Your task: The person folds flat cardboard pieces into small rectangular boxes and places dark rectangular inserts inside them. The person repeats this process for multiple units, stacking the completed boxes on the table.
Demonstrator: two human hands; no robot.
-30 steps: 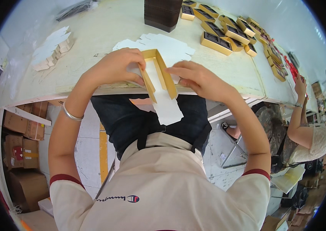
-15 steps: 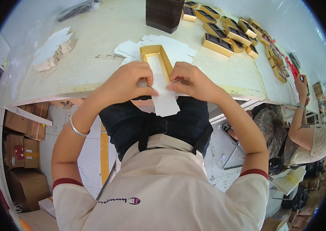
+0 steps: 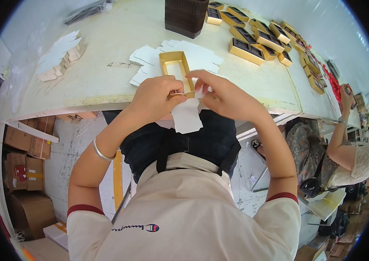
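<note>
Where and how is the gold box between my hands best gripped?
Probably pinch the gold box by its long walls near the far end, from above: they stand upright around an open top, while the left hand grips the near end.

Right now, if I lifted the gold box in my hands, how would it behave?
The gold box should feel light: its walls look like thin card. Those upright walls may hold their shape, but the unfolded white flap would probably bend.
</note>
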